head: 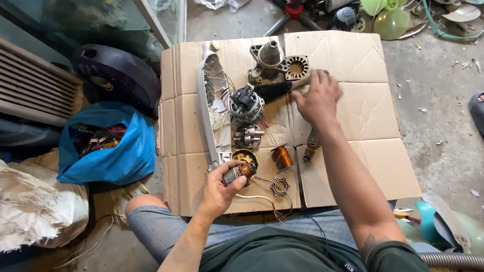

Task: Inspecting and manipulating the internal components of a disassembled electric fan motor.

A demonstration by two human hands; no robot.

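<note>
Seated: left hand (218,190) clasps a copper-wound motor part (240,171); right hand (317,98), fingers spread flat, rests on the brush (284,87) over cardboard (363,161).

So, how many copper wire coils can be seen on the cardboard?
2: one copper coil lies alone on the cardboard, and a smaller copper coil sits in the part held by the left hand. Others may be hidden.
</note>
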